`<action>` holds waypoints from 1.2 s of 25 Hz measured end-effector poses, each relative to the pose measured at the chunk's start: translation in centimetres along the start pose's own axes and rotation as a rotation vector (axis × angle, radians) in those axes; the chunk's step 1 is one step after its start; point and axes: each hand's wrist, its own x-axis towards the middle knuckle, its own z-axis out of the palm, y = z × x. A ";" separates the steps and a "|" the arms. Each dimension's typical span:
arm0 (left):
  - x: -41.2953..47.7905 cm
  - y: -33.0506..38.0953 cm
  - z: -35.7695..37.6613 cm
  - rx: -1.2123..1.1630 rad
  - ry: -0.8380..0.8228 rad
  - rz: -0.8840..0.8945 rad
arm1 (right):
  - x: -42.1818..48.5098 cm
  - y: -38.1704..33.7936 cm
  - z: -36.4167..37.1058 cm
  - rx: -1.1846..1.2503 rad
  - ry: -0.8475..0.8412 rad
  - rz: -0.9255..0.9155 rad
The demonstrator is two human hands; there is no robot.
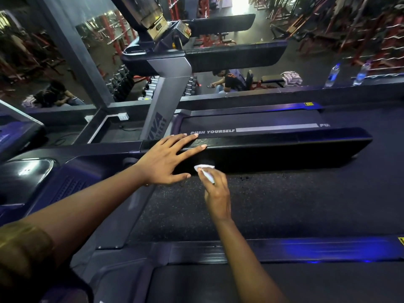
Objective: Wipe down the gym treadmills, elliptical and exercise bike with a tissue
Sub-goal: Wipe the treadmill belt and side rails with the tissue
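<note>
Black treadmill handrail [284, 147] has the left hand [168, 159] lying flat on its left end, fingers spread wide. Just right of it, the white tissue [204, 171] presses on the rail's side, pinched in the right hand [217, 194]. Two water bottles [332, 75] stand far right.

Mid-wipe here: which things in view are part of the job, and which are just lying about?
Job: tissue, handrail, left hand, right hand.
Lying about: bottle, second bottle, towel, dumbbells.
</note>
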 end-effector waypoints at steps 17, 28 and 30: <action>-8.0 0.2 -2.5 -0.176 -0.237 -0.501 | 7.9 -4.6 -4.0 -0.152 -0.039 0.087; -8.2 -0.3 -1.7 -0.277 -0.171 -0.492 | 7.9 -5.8 -3.0 -0.033 -0.119 0.011; -8.2 -0.3 -1.6 -0.275 -0.177 -0.499 | 8.6 -5.1 -3.6 -0.087 -0.078 0.093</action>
